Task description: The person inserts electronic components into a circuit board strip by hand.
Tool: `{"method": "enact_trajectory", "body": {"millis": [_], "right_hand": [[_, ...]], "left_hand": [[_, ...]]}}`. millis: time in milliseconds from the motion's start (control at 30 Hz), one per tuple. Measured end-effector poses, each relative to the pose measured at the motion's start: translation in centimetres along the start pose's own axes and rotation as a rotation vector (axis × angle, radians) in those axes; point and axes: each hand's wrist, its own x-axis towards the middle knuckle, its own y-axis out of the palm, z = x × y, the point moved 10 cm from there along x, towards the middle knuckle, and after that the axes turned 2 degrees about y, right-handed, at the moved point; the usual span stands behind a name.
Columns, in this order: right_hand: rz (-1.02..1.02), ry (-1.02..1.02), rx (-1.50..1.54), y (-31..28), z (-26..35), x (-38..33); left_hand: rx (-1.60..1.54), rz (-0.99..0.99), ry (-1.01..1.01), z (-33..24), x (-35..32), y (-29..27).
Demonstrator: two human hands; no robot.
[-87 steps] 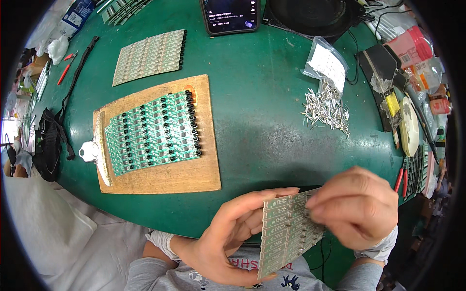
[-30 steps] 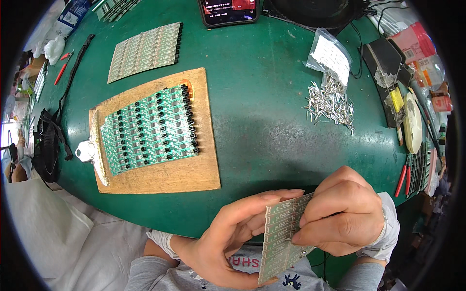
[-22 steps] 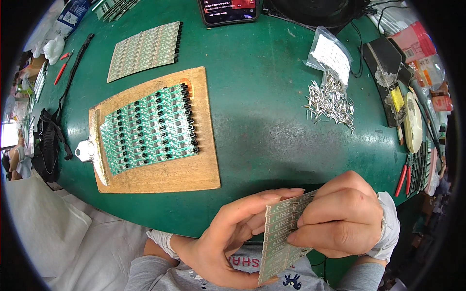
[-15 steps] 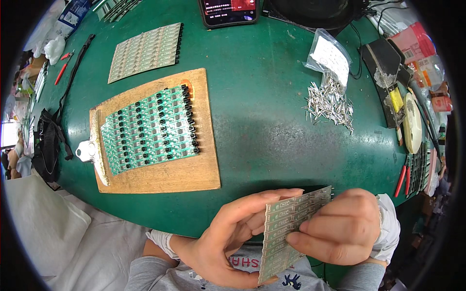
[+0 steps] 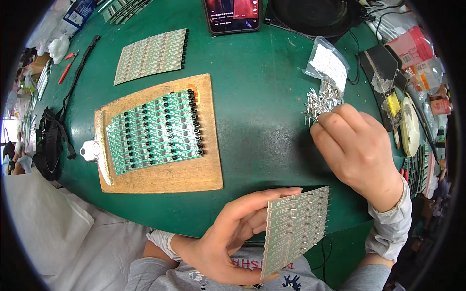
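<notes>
Right hand (image 5: 357, 150) gone from panel (image 5: 297, 230) to pins (image 5: 318, 102)

Near-right of the clipboard (image 5: 170, 179), the left hand (image 5: 230, 242) clamps the panel, seemingly light and stiff, best held by its edges. Pins lie beyond, farther right; fingers bunch there, their grip I can't tell.

The fisheye sits up on the worker's head, peering down over the green table (image 5: 262, 92), left hand (image 5: 218, 250) and right hand (image 5: 357, 150) close beneath; out by the rim, bending perhaps hides true angles.
</notes>
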Motion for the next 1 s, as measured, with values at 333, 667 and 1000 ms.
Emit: {"method": "enact_trajectory", "body": {"millis": [333, 667, 1000], "right_hand": [[-0.051, 0.099, 0.154, -1.3, 0.3, -0.2], [-0.296, 0.179, 0.944, -3.9, 1.6, -2.6], [-0.227, 0.182, 1.193, -2.0, 2.5, -2.3]], "left_hand": [[-0.034, -0.02, -0.02, 0.2, -0.1, -0.2], [0.115, 0.03, -0.043, -0.7, 0.6, 0.5], [0.174, -0.075, 0.009, -0.9, 0.4, 0.0]]}}
